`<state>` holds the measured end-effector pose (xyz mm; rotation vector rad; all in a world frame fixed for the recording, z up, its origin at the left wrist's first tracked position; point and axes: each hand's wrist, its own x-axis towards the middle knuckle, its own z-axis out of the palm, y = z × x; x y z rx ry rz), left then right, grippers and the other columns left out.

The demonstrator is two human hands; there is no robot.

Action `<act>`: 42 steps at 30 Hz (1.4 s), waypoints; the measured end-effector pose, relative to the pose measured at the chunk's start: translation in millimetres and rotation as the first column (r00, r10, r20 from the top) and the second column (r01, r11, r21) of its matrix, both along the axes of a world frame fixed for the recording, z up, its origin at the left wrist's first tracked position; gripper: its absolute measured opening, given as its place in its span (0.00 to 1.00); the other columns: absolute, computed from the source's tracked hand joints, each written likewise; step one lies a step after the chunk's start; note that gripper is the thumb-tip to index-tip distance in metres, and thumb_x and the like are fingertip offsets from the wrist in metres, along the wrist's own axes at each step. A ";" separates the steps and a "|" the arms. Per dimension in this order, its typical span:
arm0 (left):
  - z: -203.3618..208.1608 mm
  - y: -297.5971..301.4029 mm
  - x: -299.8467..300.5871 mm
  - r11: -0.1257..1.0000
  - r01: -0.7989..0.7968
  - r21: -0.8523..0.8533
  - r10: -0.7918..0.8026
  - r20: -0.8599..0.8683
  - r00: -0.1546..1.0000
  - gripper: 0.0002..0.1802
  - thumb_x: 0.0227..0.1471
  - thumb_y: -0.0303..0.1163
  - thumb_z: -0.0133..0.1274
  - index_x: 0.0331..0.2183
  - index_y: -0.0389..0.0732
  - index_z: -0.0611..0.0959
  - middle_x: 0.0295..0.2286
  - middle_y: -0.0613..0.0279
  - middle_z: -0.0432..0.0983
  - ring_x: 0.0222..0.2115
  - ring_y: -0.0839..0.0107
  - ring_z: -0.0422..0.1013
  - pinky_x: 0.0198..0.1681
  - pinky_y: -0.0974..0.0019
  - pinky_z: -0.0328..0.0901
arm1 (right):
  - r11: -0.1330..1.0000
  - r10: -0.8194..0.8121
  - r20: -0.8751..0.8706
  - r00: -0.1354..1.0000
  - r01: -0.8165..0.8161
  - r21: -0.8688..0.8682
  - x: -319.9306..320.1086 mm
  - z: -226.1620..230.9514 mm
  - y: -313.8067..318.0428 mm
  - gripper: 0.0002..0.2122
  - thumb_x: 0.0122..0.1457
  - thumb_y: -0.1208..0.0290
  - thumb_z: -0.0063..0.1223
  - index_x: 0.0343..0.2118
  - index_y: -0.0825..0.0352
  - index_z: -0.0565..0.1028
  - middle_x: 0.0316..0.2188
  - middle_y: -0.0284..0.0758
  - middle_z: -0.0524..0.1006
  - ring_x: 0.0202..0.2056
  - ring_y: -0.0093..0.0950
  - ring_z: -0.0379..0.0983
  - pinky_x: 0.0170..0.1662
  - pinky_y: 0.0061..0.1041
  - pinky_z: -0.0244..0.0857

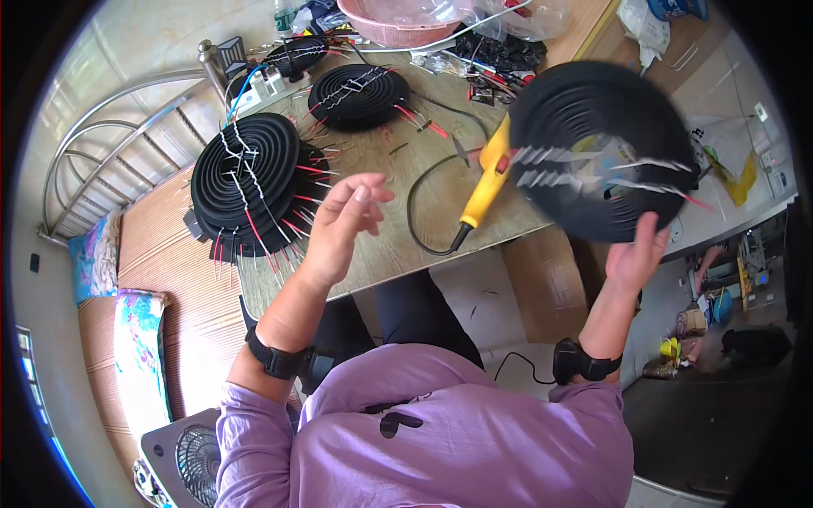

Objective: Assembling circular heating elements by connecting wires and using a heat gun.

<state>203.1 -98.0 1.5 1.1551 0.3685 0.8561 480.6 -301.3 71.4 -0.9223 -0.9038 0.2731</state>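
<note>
1. Far left on the table: a stack of black coils, crossed with twisted pale strands, red-tipped leads fanning out at the side and below. Probably easy to snag; best given a wide berth.
2. Just behind: a white power strip and, near its far end, a smaller black coil. Better left undisturbed.
3. Left hand: raised over the near part of the table, fingers loosely curled, holding nothing, apart from every coil. Worth bringing to the opposite rim of the lifted coil for a steadier, two-sided hold.
4. Beyond the left hand, flat on the table: a medium black coil, similarly tied.
5. Right of centre: a yellow hand tool with a red switch, just beside the lifted coil, black cable looping leftward. Avoid knocking the tool or hooking the cable.
6. Farther right: a large black coil, lifted and tilted, broad face in view, blurred, pale twisted strands across the central opening. Support by the rings, not by the strands.
7. Right hand: gripping the large coil's lower rim, exact finger placement behind impossible to tell. Keep the wrist steady against likely sagging.
</note>
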 end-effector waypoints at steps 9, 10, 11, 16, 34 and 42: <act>-28.7 -0.8 -8.3 0.998 -0.019 -0.066 0.014 -0.071 0.997 0.13 0.54 0.38 0.44 0.39 0.42 0.74 0.29 0.66 0.72 0.22 0.82 0.63 0.25 0.78 0.60 | 0.699 -0.670 0.454 0.587 0.706 0.118 22.5 26.6 4.9 0.12 0.53 0.75 0.52 0.41 0.72 0.71 0.35 0.36 0.75 0.34 0.25 0.72 0.41 0.24 0.64; -30.9 -0.5 -7.7 0.997 -0.029 -0.068 0.024 -0.084 0.996 0.13 0.55 0.38 0.43 0.39 0.42 0.74 0.29 0.66 0.72 0.21 0.82 0.63 0.24 0.78 0.59 | 0.635 -0.650 0.566 0.507 0.772 0.038 20.7 27.3 8.3 0.11 0.52 0.75 0.53 0.39 0.72 0.72 0.33 0.35 0.76 0.32 0.24 0.72 0.39 0.22 0.64; -32.8 -0.1 -7.1 0.997 -0.041 -0.068 0.034 -0.097 0.995 0.12 0.55 0.38 0.42 0.38 0.42 0.73 0.28 0.67 0.71 0.20 0.82 0.62 0.23 0.78 0.59 | 0.630 -0.654 0.569 0.499 0.775 0.043 17.7 29.0 13.0 0.11 0.52 0.75 0.53 0.39 0.72 0.72 0.33 0.35 0.76 0.32 0.24 0.72 0.39 0.22 0.64; -43.0 1.0 -9.2 0.995 -0.019 -0.098 0.009 -0.095 0.995 0.11 0.54 0.36 0.45 0.38 0.42 0.74 0.28 0.67 0.72 0.21 0.83 0.63 0.25 0.78 0.60 | 0.669 -0.579 0.724 0.374 0.725 0.161 10.5 38.5 25.6 0.10 0.52 0.73 0.54 0.36 0.72 0.74 0.29 0.35 0.77 0.28 0.24 0.72 0.36 0.20 0.63; -46.9 -2.6 -10.0 0.994 -0.022 -0.104 0.010 -0.111 0.994 0.09 0.54 0.33 0.44 0.37 0.42 0.74 0.28 0.68 0.71 0.19 0.83 0.62 0.23 0.78 0.59 | 0.643 -0.526 0.673 0.519 0.761 -0.085 22.9 40.1 20.7 0.10 0.54 0.78 0.48 0.39 0.71 0.73 0.38 0.38 0.74 0.42 0.26 0.69 0.46 0.22 0.60; -21.2 -2.2 -9.7 0.997 0.051 -0.057 -0.053 -0.036 0.998 0.10 0.53 0.35 0.46 0.38 0.42 0.74 0.29 0.67 0.72 0.22 0.82 0.65 0.25 0.77 0.61 | 0.971 -0.165 0.256 0.952 0.112 0.210 -5.7 16.3 30.3 0.14 0.55 0.80 0.44 0.46 0.73 0.66 0.42 0.40 0.71 0.44 0.31 0.68 0.49 0.27 0.60</act>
